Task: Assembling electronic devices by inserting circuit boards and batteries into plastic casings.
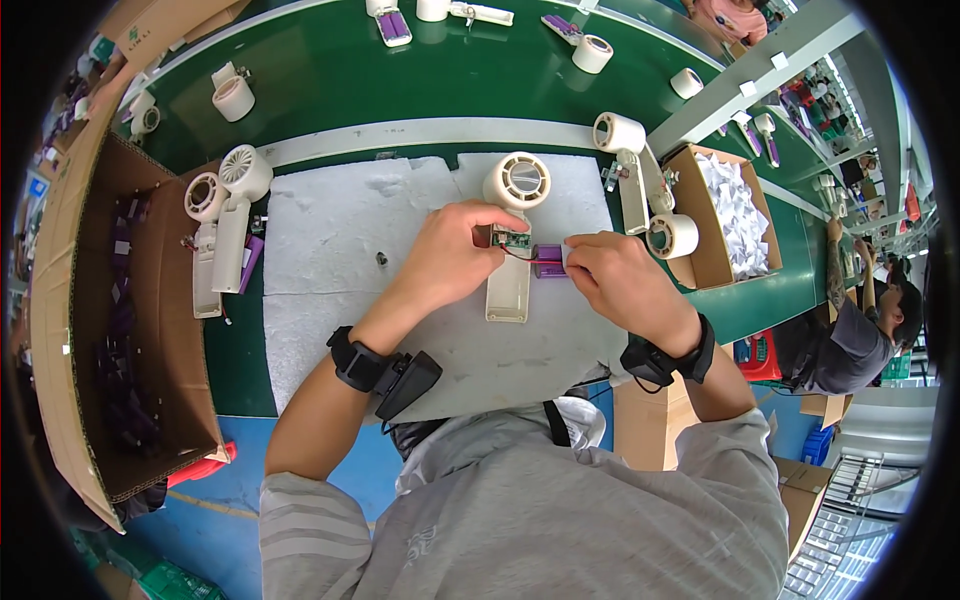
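Note:
A white handheld fan (508,295) lies in front of me, its round head pointing away and its hollow handle facing up. My left hand (462,250) is closed around the fan's neck, the fingers beside a small green circuit board (514,240). A thin red wire (530,260) runs from the board to a purple battery pack (547,261), just right of the handle. My right hand (622,278) pinches the right end of this pack, partly covering it. Both wrists wear black strapped devices.
A pale foam mat (330,290) covers the bench under the fan. More fan parts lie at the left (232,225) and right (634,190). An open carton (160,390) holds purple packs; another box (705,235) holds white paper pieces. Beyond a white rail, a green surface (400,90) carries fans. A co-worker (850,340) sits right.

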{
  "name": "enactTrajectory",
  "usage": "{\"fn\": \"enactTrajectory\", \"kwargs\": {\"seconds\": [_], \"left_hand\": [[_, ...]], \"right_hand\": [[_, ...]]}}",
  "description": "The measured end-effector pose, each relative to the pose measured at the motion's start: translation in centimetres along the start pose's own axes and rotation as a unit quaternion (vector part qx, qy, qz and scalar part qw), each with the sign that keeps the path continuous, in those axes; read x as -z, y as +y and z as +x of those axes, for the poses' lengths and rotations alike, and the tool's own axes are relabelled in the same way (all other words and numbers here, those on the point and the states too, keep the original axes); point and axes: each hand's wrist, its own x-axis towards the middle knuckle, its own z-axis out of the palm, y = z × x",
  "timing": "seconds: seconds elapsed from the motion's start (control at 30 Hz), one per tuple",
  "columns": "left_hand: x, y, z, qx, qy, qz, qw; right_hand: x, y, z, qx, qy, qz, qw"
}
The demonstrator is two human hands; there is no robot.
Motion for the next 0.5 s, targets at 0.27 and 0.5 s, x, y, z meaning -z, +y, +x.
{"fn": "enactTrajectory", "kwargs": {"seconds": [0.27,0.5], "left_hand": [[0.0,-0.4,-0.2,-0.01,0.0,-0.005,1.0],[-0.1,-0.4,-0.2,-0.018,0.0,0.002,1.0]], "right_hand": [[-1.1,-0.5,0.0,0.009,0.013,-0.039,0.999],[-1.3,0.6,-0.1,0.024,0.027,-0.023,0.999]]}}
